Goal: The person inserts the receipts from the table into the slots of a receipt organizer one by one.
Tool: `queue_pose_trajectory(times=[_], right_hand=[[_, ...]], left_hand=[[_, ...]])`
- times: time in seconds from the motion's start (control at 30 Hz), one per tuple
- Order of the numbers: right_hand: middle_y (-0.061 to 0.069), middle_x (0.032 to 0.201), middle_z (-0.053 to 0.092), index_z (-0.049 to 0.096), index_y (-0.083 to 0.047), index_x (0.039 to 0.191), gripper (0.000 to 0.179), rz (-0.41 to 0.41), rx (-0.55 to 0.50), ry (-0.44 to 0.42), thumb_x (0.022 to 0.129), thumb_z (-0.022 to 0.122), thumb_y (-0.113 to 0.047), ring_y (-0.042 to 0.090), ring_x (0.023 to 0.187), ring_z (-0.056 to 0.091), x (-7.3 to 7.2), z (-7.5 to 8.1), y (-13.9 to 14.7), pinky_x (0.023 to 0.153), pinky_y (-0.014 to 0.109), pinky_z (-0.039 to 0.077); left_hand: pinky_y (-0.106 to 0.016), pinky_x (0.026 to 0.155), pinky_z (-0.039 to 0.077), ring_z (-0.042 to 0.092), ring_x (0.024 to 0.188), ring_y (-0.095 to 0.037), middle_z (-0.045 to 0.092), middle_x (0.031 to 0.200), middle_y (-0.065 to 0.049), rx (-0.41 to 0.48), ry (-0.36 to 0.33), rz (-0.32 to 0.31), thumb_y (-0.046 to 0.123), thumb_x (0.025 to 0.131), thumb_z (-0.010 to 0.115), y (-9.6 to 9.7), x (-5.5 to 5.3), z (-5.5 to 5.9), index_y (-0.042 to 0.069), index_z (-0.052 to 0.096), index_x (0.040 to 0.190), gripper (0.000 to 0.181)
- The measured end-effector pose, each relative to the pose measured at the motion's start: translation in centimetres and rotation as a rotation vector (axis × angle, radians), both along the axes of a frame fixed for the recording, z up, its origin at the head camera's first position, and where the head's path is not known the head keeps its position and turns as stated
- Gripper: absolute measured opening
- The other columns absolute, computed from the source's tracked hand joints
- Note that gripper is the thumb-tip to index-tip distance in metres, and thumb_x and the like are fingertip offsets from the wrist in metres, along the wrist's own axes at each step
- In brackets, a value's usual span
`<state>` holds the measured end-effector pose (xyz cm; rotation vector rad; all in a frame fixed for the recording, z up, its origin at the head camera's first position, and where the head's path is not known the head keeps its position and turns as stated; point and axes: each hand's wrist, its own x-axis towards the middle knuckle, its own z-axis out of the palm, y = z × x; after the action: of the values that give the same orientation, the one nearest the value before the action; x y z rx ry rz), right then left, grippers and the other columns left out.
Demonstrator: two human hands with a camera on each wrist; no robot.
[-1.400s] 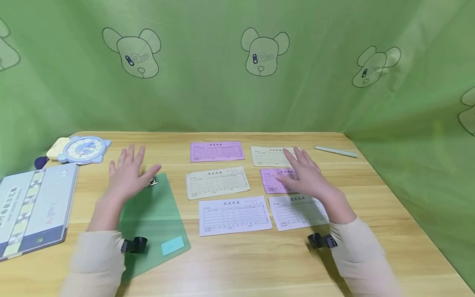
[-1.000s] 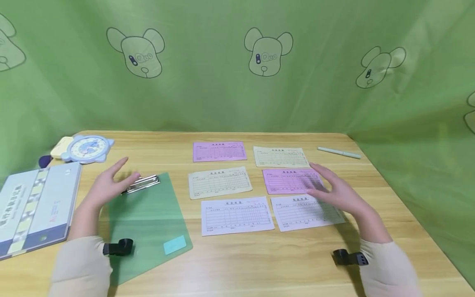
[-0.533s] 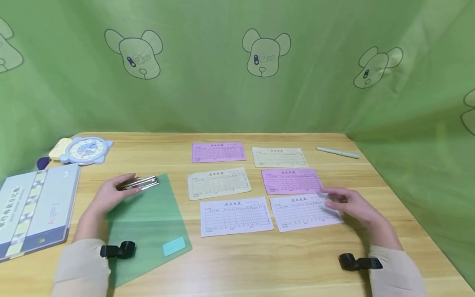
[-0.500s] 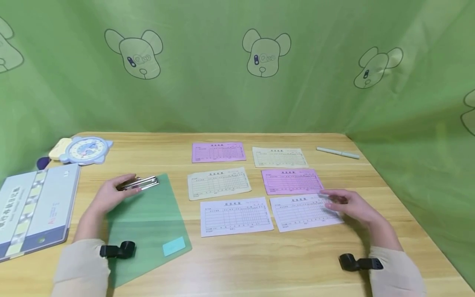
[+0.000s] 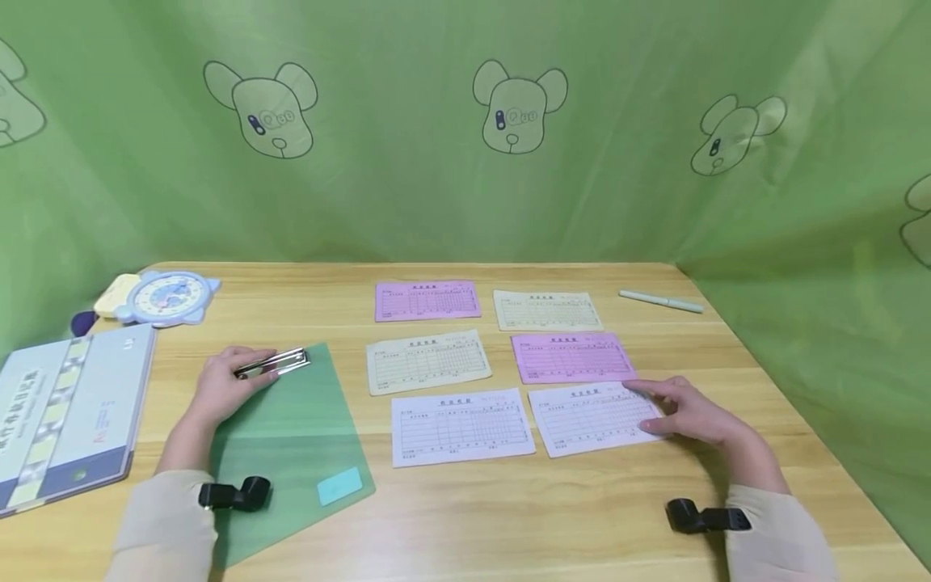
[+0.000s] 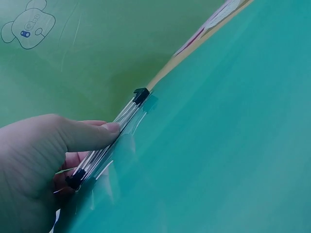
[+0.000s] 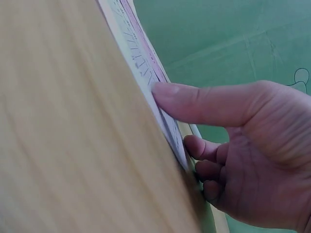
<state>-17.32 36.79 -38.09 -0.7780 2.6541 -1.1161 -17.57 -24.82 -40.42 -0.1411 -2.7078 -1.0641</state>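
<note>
On the left lies a translucent green clipboard (image 5: pixel 294 440) with a metal clip (image 5: pixel 294 360) at its far end. My left hand (image 5: pixel 224 386) grips it there, thumb over the clip and fingers behind the edge, as the left wrist view shows along the clip (image 6: pixel 127 112). At the front right, my right hand (image 5: pixel 694 416) holds the right end of a white receipt slip (image 5: pixel 585 420). In the right wrist view the thumb (image 7: pixel 170 94) presses on the slip while the other fingers curl at its edge. A second white slip (image 5: pixel 461 428) lies to the left of it.
Behind these lie two pink slips (image 5: pixel 427 301) and two cream slips (image 5: pixel 427 362). A pale pen (image 5: pixel 660 301) rests at the back right. A blue-grey book (image 5: pixel 73 412) and a blue clock-shaped item (image 5: pixel 169 297) occupy the left side. Green curtain (image 5: pixel 407 202) surrounds the table.
Both hands came down from above the table and moved outward. The left has taken hold of the clipboard at its clip, the right of the white slip's right end.
</note>
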Motion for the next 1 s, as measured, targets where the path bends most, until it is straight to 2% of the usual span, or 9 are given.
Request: queue_pose_trajectory(times=[0.17, 0.33, 0.4, 0.57, 0.63, 0.77, 0.87, 1.0], right_hand=[[0.02, 0.101, 0.046, 0.048, 0.01, 0.114, 0.056, -0.066, 0.052, -0.005, 0.067, 0.071, -0.009, 0.026, 0.087, 0.039, 0.37, 0.1, -0.31, 0.078, 0.038, 0.03], [0.015, 0.093, 0.042, 0.049, 0.008, 0.114, 0.054, -0.136, 0.12, -0.017, 0.068, 0.07, -0.012, 0.024, 0.083, 0.033, 0.32, 0.33, -0.43, 0.072, 0.036, 0.03], [0.012, 0.092, 0.042, 0.049, 0.007, 0.115, 0.055, -0.138, 0.13, -0.015, 0.069, 0.07, -0.014, 0.023, 0.082, 0.034, 0.31, 0.28, -0.41, 0.071, 0.034, 0.03], [0.013, 0.09, 0.053, 0.044, 0.011, 0.117, 0.057, -0.032, 0.052, -0.004, 0.069, 0.069, -0.007, 0.019, 0.075, 0.045, 0.27, -0.09, -0.26, 0.07, 0.026, 0.035], [0.012, 0.087, 0.055, 0.042, 0.013, 0.117, 0.057, -0.012, 0.033, -0.015, 0.07, 0.068, -0.006, 0.017, 0.071, 0.047, 0.21, -0.14, -0.25, 0.068, 0.023, 0.036], [0.013, 0.091, 0.048, 0.045, 0.01, 0.118, 0.057, -0.081, 0.088, -0.043, 0.071, 0.068, -0.012, 0.02, 0.075, 0.04, 0.22, 0.09, -0.37, 0.066, 0.026, 0.034], [0.014, 0.097, 0.043, 0.048, 0.007, 0.117, 0.055, -0.132, 0.129, -0.06, 0.071, 0.069, -0.014, 0.022, 0.082, 0.035, 0.28, 0.25, -0.53, 0.07, 0.031, 0.032], [0.016, 0.103, 0.045, 0.05, 0.006, 0.115, 0.051, -0.12, 0.116, -0.042, 0.071, 0.068, -0.011, 0.023, 0.087, 0.037, 0.4, 0.13, -0.56, 0.077, 0.036, 0.03]], left_hand=[[-0.046, 0.073, 0.028, 0.04, 0.09, -0.037, 0.052, 0.099, -0.022, -0.023, 0.034, 0.01, 0.015, 0.073, 0.069, 0.08, -0.04, -0.17, 0.0, 0.061, 0.105, 0.036], [-0.045, 0.072, 0.028, 0.042, 0.087, -0.035, 0.053, 0.097, -0.021, -0.035, 0.06, 0.022, 0.015, 0.073, 0.068, 0.18, -0.2, -0.44, 0.001, 0.062, 0.103, 0.033], [-0.045, 0.071, 0.028, 0.042, 0.087, -0.035, 0.053, 0.097, -0.02, -0.033, 0.068, 0.024, 0.014, 0.073, 0.068, 0.21, -0.21, -0.48, 0.001, 0.062, 0.102, 0.033], [-0.044, 0.071, 0.028, 0.042, 0.086, -0.035, 0.054, 0.096, -0.02, -0.034, 0.07, 0.023, 0.014, 0.073, 0.068, 0.29, -0.26, -0.52, 0.001, 0.063, 0.102, 0.032], [-0.044, 0.071, 0.028, 0.042, 0.087, -0.035, 0.053, 0.096, -0.02, -0.035, 0.063, 0.026, 0.015, 0.074, 0.068, 0.27, -0.3, -0.53, 0.001, 0.062, 0.103, 0.033], [-0.044, 0.07, 0.028, 0.041, 0.086, -0.035, 0.053, 0.097, -0.021, -0.035, 0.047, 0.036, 0.015, 0.075, 0.067, 0.22, -0.34, -0.51, 0.001, 0.061, 0.104, 0.033], [-0.043, 0.07, 0.028, 0.041, 0.087, -0.035, 0.052, 0.097, -0.021, -0.033, 0.036, 0.04, 0.015, 0.076, 0.066, 0.17, -0.29, -0.51, 0.0, 0.061, 0.105, 0.033], [-0.043, 0.07, 0.028, 0.041, 0.087, -0.035, 0.052, 0.097, -0.021, -0.028, 0.036, 0.037, 0.013, 0.076, 0.065, 0.25, -0.27, -0.51, 0.0, 0.061, 0.105, 0.033]])
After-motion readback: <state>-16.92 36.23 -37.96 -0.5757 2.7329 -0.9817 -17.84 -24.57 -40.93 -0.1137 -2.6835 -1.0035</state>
